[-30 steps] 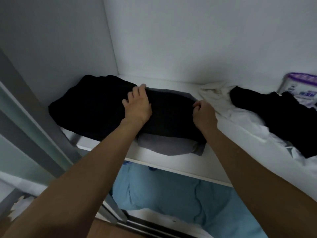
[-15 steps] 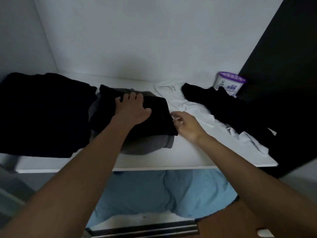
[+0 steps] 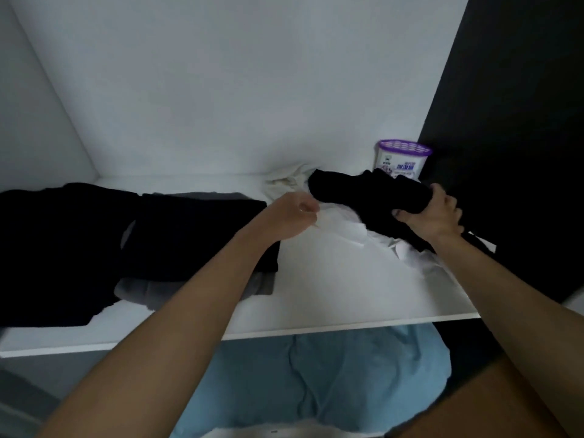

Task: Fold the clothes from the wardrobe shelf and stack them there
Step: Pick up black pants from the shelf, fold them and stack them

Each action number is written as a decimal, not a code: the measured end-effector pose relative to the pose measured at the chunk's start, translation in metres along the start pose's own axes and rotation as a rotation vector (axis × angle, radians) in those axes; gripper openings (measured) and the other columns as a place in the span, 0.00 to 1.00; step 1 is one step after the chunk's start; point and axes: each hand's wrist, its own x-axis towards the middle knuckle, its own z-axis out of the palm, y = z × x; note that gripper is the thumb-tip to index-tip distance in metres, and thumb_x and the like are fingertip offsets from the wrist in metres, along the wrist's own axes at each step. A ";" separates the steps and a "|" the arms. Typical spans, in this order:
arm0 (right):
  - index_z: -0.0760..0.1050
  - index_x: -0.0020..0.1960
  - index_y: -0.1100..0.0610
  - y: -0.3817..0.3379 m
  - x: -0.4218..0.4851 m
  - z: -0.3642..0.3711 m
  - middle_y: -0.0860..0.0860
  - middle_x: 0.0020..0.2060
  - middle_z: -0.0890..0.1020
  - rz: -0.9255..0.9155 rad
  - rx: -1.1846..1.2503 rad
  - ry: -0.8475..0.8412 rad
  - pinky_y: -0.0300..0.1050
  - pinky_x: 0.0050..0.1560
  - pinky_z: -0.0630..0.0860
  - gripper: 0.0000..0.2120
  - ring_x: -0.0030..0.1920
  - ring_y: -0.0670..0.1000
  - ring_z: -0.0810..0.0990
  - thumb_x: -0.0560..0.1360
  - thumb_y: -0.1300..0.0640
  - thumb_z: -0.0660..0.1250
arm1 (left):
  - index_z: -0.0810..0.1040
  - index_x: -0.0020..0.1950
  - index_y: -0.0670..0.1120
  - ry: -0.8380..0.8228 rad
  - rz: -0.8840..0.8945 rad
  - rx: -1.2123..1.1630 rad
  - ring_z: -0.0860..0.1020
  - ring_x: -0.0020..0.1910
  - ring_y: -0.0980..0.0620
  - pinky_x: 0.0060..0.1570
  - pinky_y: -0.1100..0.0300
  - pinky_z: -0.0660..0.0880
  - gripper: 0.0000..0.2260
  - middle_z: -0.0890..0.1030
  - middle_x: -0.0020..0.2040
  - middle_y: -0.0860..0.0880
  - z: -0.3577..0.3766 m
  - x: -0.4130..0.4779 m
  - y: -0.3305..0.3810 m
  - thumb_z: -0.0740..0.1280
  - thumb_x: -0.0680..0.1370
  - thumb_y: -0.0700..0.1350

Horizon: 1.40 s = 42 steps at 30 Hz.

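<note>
Both hands had left the folded stack (image 3: 196, 235) and gone to the right, to the loose clothes. The right hand (image 3: 433, 216) now gripped the black top (image 3: 357, 197), with its fingers and thumb curled round the right end. The left hand (image 3: 294, 216) was at the edge of the white cloth (image 3: 341, 230). Its fingers were curled and seemed to pinch that edge, but the fingertips were hidden behind the hand.

The black top lay on the white cloth, at the right end of the shelf (image 3: 316, 295). It stretched sideways, from the right hand toward the back wall on the left. Its free end was just past the left hand, so that hand was the nearer one to take it. I think the top had to be lifted off the white cloth before it could be folded.

The far side of the black top melted into the dark wall, so its shape was hard to see. A tub (image 3: 403, 159) stood behind it, partly covered.
</note>
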 end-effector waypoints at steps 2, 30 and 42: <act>0.72 0.65 0.50 0.007 0.010 0.002 0.56 0.63 0.76 -0.071 -0.018 -0.072 0.63 0.66 0.69 0.28 0.67 0.63 0.71 0.69 0.39 0.72 | 0.79 0.47 0.48 0.001 -0.084 -0.094 0.79 0.40 0.54 0.37 0.63 0.72 0.03 0.82 0.44 0.50 0.018 0.011 0.013 0.67 0.77 0.41; 0.79 0.63 0.55 0.090 -0.132 -0.095 0.55 0.59 0.84 0.321 1.213 -0.948 0.57 0.65 0.73 0.35 0.60 0.57 0.82 0.71 0.28 0.62 | 0.78 0.49 0.44 -0.146 0.024 -0.600 0.76 0.41 0.51 0.40 0.60 0.72 0.09 0.77 0.42 0.44 0.085 -0.108 0.134 0.61 0.77 0.32; 0.81 0.52 0.63 0.087 -0.358 -0.109 0.56 0.42 0.85 0.164 1.360 -0.662 0.45 0.42 0.82 0.14 0.43 0.54 0.86 0.69 0.72 0.65 | 0.84 0.59 0.45 -0.398 -0.290 -1.253 0.84 0.45 0.48 0.46 0.56 0.80 0.25 0.85 0.49 0.46 0.088 -0.353 -0.011 0.81 0.66 0.53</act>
